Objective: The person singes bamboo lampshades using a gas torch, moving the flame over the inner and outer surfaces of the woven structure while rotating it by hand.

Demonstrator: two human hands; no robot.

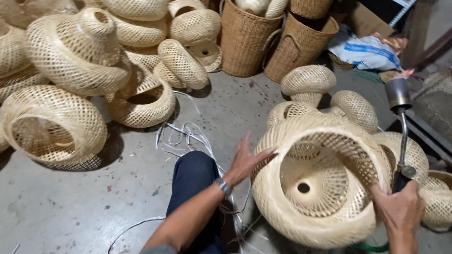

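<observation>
A large woven bamboo lampshade [321, 181] stands tilted on the concrete floor [51, 218], among smaller shades. The left hand [245, 163] lies spread flat against its rim. The right hand [400, 209] is closed around a lit gas torch [401, 125] just beside it.

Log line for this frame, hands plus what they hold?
left hand: steadies woven lampshade | right hand: grips gas torch, flame lit | floor: more shades

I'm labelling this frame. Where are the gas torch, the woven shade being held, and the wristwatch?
gas torch [398, 95], head view, metal nozzle.
woven shade [320, 176], head view, inner weave.
wristwatch [223, 186], head view, band on left wrist.
</observation>
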